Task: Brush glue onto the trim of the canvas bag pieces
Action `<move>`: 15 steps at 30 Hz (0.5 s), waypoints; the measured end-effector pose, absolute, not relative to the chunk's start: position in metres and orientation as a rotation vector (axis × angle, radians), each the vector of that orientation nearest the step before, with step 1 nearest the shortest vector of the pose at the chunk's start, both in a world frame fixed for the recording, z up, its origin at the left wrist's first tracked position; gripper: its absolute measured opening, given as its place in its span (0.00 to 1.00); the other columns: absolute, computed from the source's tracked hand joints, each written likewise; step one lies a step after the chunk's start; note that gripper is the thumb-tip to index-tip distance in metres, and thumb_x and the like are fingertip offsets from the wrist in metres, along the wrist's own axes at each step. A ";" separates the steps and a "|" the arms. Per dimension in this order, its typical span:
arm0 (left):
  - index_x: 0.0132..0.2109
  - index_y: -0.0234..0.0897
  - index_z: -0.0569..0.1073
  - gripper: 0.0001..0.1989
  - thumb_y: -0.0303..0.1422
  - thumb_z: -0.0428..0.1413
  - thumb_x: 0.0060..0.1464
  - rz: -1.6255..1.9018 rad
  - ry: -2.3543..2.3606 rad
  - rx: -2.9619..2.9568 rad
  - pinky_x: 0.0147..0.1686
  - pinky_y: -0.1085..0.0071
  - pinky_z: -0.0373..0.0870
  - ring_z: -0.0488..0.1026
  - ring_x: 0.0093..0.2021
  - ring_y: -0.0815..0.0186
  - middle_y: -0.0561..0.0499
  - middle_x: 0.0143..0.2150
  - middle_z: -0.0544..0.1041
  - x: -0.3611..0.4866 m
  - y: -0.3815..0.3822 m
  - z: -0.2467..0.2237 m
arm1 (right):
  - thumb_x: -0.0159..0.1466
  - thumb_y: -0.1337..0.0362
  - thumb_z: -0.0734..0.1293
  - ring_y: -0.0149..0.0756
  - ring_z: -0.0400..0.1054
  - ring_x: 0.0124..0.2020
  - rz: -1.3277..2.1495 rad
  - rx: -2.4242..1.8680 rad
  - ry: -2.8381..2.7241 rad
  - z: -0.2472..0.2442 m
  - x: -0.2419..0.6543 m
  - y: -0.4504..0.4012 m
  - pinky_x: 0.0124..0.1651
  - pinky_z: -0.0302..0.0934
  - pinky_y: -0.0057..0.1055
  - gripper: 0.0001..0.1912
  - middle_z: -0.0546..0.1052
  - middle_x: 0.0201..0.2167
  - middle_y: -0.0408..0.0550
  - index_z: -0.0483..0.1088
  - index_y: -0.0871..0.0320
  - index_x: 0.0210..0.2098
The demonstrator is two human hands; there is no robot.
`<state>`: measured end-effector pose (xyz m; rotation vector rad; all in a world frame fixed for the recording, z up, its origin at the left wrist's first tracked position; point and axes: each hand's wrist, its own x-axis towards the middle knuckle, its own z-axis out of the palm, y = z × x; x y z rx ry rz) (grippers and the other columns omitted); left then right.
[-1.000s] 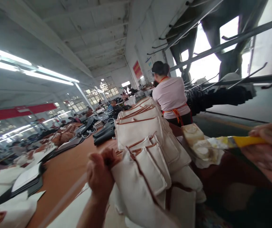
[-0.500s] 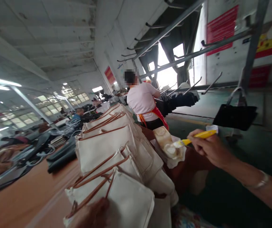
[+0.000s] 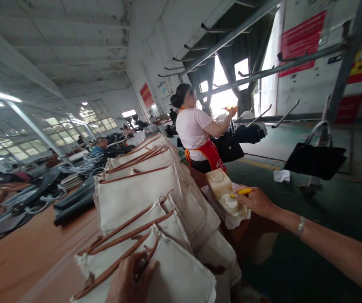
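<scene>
My right hand [image 3: 258,203] is closed on a yellow-handled brush [image 3: 244,191]. The brush's lower end is down at the open mouth of a stained, cream-coloured container [image 3: 219,184], which rests on its side on a white sheet [image 3: 235,224]. Its bristles are hidden. At the bottom of the view, my left hand [image 3: 131,277] grips the nearest white bag piece [image 3: 181,267] by its brown-trimmed upper edge, thumb and fingers around a thin brown strap. More white pieces [image 3: 139,193] with brown edging lean in an overlapping row behind it.
A brown table [image 3: 38,256] runs along the left, carrying a dark rolled piece [image 3: 75,204] and pale cords. Ahead, a co-worker in a pink shirt [image 3: 192,128] stands by a metal rack [image 3: 263,69] with hooks. A black handbag [image 3: 315,160] hangs at the right.
My right hand has moved left and lowered the brush into the container's mouth. My left hand has shifted slightly up on the front piece. The co-worker has turned right and raised an arm.
</scene>
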<state>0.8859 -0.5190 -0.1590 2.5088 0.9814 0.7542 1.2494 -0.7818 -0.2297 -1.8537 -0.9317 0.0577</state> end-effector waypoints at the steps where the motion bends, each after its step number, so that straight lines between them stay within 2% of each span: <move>1: 0.40 0.43 0.75 0.17 0.50 0.56 0.52 0.716 0.947 2.510 0.40 0.63 0.73 0.77 0.38 0.57 0.51 0.36 0.78 0.888 -0.520 -0.157 | 0.65 0.54 0.62 0.43 0.73 0.34 0.060 -1.848 -0.961 -0.230 1.248 -0.785 0.40 0.66 0.33 0.16 0.80 0.35 0.48 0.78 0.57 0.40; 5: 0.28 0.41 0.71 0.15 0.47 0.59 0.50 0.627 0.818 2.499 0.36 0.67 0.71 0.73 0.33 0.61 0.51 0.32 0.74 0.890 -0.528 -0.148 | 0.63 0.57 0.66 0.49 0.74 0.42 0.112 -1.802 -1.135 -0.231 1.234 -0.803 0.47 0.66 0.39 0.12 0.80 0.41 0.50 0.80 0.53 0.39; 10: 0.29 0.40 0.64 0.13 0.43 0.57 0.53 0.551 0.781 2.318 0.31 0.72 0.66 0.67 0.30 0.66 0.54 0.29 0.70 0.885 -0.547 -0.141 | 0.65 0.57 0.65 0.57 0.72 0.47 0.048 -1.759 -1.176 -0.240 1.225 -0.819 0.52 0.65 0.48 0.12 0.79 0.45 0.53 0.79 0.50 0.43; 13: 0.36 0.39 0.67 0.13 0.43 0.57 0.53 0.482 0.777 2.178 0.32 0.72 0.65 0.67 0.31 0.66 0.55 0.30 0.70 0.882 -0.556 -0.139 | 0.64 0.53 0.65 0.59 0.73 0.43 0.007 -1.759 -1.140 -0.244 1.224 -0.820 0.47 0.67 0.52 0.13 0.79 0.43 0.54 0.78 0.51 0.40; 15: 0.48 0.38 0.69 0.20 0.46 0.58 0.53 0.472 0.748 2.099 0.31 0.72 0.64 0.67 0.30 0.67 0.54 0.32 0.71 0.881 -0.561 -0.139 | 0.64 0.51 0.66 0.56 0.74 0.36 -0.013 -1.768 -1.112 -0.238 1.220 -0.821 0.40 0.69 0.50 0.13 0.80 0.38 0.54 0.77 0.51 0.39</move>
